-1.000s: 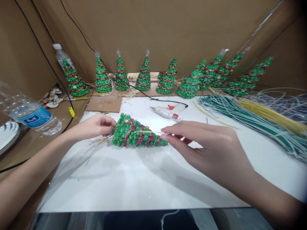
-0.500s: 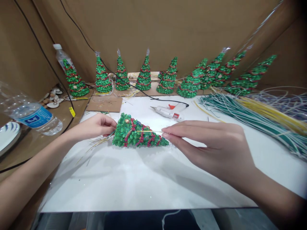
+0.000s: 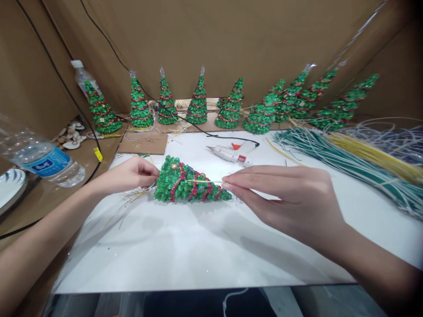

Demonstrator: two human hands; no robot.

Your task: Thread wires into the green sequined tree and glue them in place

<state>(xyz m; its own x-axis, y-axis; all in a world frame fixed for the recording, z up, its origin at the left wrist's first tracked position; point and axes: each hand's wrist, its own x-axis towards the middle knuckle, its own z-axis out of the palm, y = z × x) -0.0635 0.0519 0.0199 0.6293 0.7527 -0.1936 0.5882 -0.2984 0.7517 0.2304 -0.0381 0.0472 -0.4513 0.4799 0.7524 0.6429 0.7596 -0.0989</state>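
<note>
A small green glittery tree (image 3: 188, 186) with red trim and a gold bead lies on its side on the white board (image 3: 185, 246), tip pointing right. My left hand (image 3: 130, 175) is closed on its wide base. My right hand (image 3: 287, 198) pinches a thin yellow strand (image 3: 205, 181) that runs across the tree near its tip.
Several finished green trees (image 3: 198, 101) stand in a row along the cardboard back wall. A white glue gun (image 3: 231, 155) with a black cord lies behind the tree. Bundles of green and yellow strips (image 3: 357, 163) fill the right. A water bottle (image 3: 42, 160) and plate (image 3: 11, 182) sit left.
Almost nothing has moved. My right hand has shifted slightly on the strand; the tree and my left hand stay in place.
</note>
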